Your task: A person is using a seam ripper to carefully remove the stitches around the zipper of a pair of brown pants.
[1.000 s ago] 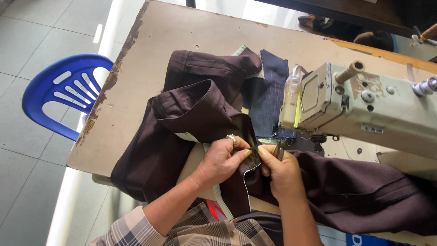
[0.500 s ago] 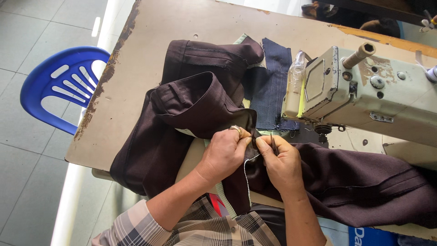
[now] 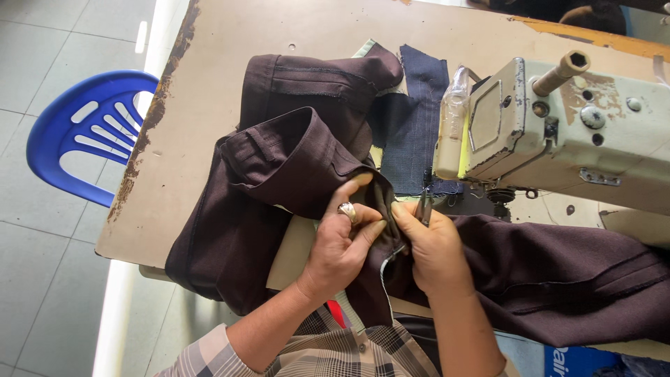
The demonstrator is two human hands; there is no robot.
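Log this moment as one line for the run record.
left hand: pinching dark brown garment | right hand: holding small snips at seam | sewing machine: beside hands

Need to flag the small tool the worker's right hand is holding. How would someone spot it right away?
Find the cream sewing machine on the table, then drop to the right hand gripping dark brown fabric. The small metal tool pokes up between its fingers, the only shiny metal there besides the left hand's ring.
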